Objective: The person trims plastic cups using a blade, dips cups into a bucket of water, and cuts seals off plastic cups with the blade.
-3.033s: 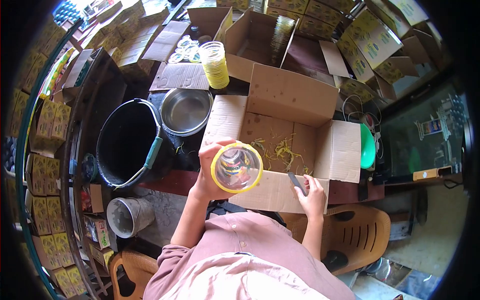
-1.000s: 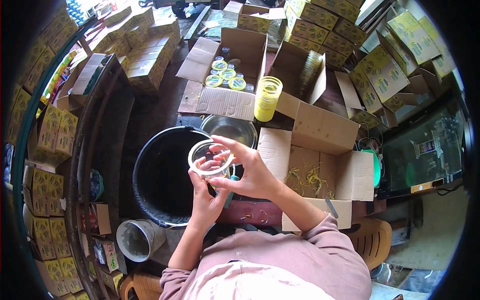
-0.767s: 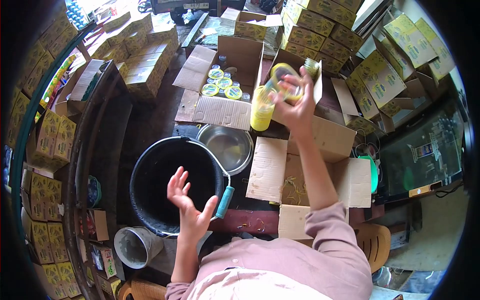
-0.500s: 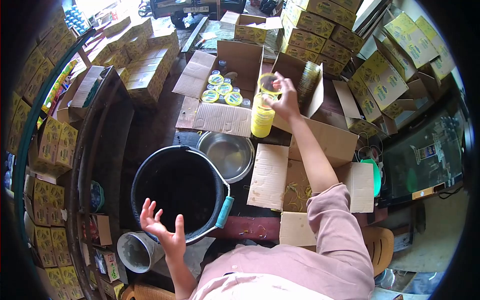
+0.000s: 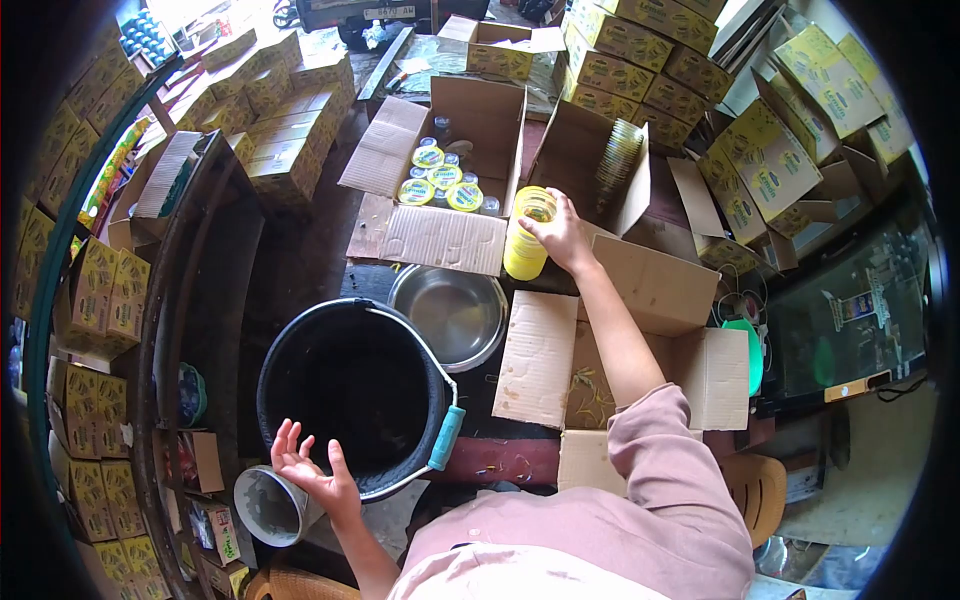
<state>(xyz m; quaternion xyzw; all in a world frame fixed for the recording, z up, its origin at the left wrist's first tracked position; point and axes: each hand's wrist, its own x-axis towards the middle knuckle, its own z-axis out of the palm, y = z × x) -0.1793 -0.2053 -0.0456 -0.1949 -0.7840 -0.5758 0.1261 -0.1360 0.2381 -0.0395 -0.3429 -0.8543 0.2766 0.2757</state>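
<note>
My right hand grips the upper part of a stack of yellow plastic cups, its thumb on the near side and its fingers behind. The stack stands upright beside an open cardboard box that contains several small round tubs with yellow lids. Over the near left rim of a black bucket, my left hand hovers palm up, fingers spread, holding nothing. The bucket has a wire handle with a teal grip.
A steel bowl sits behind the bucket. Right of it an open carton holds yellow scraps. Another open box contains a stacked row of cups. A grey pail is at the lower left. Printed cartons are piled around.
My right hand has lowered the raised cup onto the top of the yellow stack and now closes around it. My left hand has shifted slightly down and left.
</note>
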